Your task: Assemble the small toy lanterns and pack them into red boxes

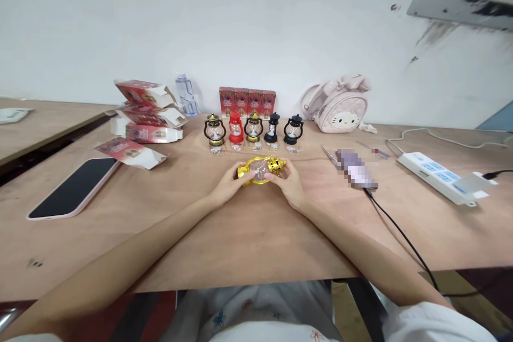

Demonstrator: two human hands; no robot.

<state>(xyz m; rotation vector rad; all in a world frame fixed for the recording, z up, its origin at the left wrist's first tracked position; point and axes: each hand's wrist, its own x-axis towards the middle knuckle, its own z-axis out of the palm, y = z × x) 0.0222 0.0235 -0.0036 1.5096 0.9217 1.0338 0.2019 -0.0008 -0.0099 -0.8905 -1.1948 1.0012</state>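
A small gold lantern (259, 170) with a clear globe lies on its side between my two hands, just above or on the table. My left hand (232, 181) grips its base end, thumb on the globe. Around the vented top end my right hand (289, 184) is closed, its thumb also against the globe. Beyond them stand several small lanterns in a row: a bronze one (215, 131), a red one (236, 128), another bronze one (254, 128), a narrow black one (272, 128) and a rounder black one (294, 130). Small clear packets or wire pieces (256, 147) lie before them.
Red boxes (247, 101) stand against the wall. Opened boxes (146, 109) are piled at left, near a water bottle (186, 95) and a large phone (74, 188). At right are a pink bag (340, 109), a cabled phone (356, 168), a screwdriver (329, 155) and a power strip (436, 173).
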